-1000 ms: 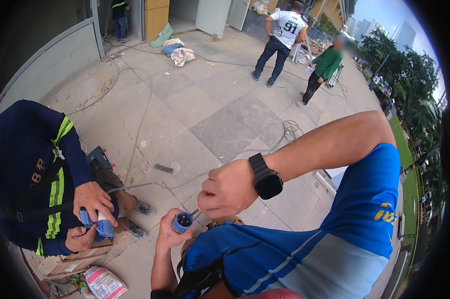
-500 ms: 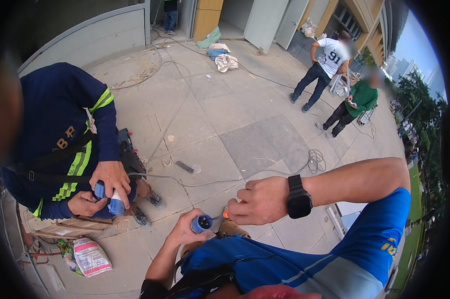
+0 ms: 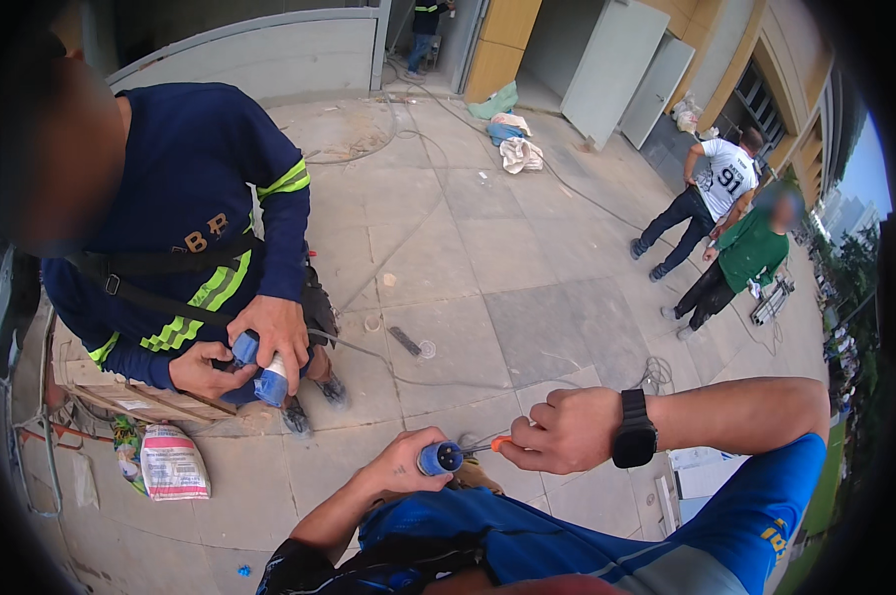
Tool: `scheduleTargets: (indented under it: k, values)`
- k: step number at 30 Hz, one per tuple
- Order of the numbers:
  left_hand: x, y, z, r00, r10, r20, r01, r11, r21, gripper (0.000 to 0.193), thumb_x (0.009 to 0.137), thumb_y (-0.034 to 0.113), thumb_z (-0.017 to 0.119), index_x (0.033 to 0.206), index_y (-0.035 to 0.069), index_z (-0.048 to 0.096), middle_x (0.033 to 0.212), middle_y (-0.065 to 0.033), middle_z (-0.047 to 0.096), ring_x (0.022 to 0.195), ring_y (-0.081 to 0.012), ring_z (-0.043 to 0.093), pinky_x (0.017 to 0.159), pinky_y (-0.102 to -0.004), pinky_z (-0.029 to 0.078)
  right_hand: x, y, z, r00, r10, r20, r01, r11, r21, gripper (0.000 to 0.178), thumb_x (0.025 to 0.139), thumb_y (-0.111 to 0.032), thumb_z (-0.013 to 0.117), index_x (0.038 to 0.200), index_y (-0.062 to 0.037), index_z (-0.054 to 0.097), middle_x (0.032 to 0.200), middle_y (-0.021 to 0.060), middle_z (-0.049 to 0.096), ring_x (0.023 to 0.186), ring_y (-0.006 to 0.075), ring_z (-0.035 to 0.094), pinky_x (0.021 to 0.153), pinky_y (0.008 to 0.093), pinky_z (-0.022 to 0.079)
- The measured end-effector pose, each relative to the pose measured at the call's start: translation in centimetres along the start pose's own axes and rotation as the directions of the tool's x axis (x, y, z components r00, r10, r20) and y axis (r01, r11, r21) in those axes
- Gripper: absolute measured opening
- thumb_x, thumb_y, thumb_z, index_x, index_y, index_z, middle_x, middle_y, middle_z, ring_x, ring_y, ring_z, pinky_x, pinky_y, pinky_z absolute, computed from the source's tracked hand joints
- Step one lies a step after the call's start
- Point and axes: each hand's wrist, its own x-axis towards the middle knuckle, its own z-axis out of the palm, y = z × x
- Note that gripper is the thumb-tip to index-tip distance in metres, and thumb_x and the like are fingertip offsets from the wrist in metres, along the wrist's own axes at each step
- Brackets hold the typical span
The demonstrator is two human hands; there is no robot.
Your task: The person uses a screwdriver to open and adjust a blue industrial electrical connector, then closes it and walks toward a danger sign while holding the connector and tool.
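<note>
My left hand [image 3: 405, 464] is closed round a round blue industrial plug [image 3: 431, 459], its open face with dark contacts turned to the right. In my right hand [image 3: 570, 428] is a screwdriver [image 3: 501, 442] with an orange handle, gripped between bent fingers. Its thin metal shaft reaches left to the plug's face; I cannot tell whether the tip touches a contact. A dark watch [image 3: 634, 428] sits on my right wrist. To my left, a co-worker in a navy top with reflective stripes holds blue connector parts [image 3: 271, 383] in both hands.
A grey cable [image 3: 438, 383] crosses the paved floor to a loose coil [image 3: 656, 373]. A dark flat strip [image 3: 404, 341] lies ahead. A white-and-pink sack [image 3: 174, 463] stands at the lower left beside a wooden pallet [image 3: 155, 399]. Two people stand at the far right.
The view has swung left, so the surroundings sit farther right. Both hands keep their holds. More of the orange handle shows, and the screwdriver's shaft has drawn back toward the plug's right edge.
</note>
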Motion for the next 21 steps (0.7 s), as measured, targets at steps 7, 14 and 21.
scheduleTargets:
  k: [7,14,21]
  values:
    - [-0.5,2.1,1.0,0.974,0.162,-0.161,-0.082,0.906,0.416,0.04,0.065,0.016,0.082,0.098,0.005,0.061,0.092,-0.0112,0.065,0.081,-0.0268,0.067,0.07,-0.0344,0.053,-1.1,-0.7,2.2,0.88,0.423,0.214,-0.466,0.69,0.554,0.031,0.087,-0.021,0.067,0.116,-0.0111,0.064,0.081,0.0053,0.062,0.064,0.0236,0.066,0.061,0.0332,0.055]
    - [-0.4,0.4,-0.9,0.999,0.046,0.019,-0.046,0.998,0.041,0.041,0.066,0.016,0.081,0.101,0.005,0.061,0.09,-0.0127,0.065,0.082,-0.0285,0.067,0.072,-0.035,0.052,1.2,-1.2,-1.5,0.969,0.121,0.216,-0.139,0.988,0.073,0.041,0.087,-0.019,0.065,0.127,-0.0151,0.06,0.091,0.013,0.066,0.073,0.0279,0.069,0.063,0.0373,0.056]
    - [-2.1,0.4,1.9,0.984,0.122,-0.128,-0.083,0.959,0.272,0.043,0.067,0.015,0.08,0.103,0.004,0.061,0.094,-0.0132,0.065,0.082,-0.0301,0.067,0.072,-0.0366,0.053,1.0,-0.5,1.1,0.873,0.248,0.42,-0.452,0.736,0.504,0.045,0.08,-0.01,0.064,0.126,-0.0146,0.061,0.081,0.0154,0.066,0.074,0.0348,0.068,0.064,0.0441,0.055]
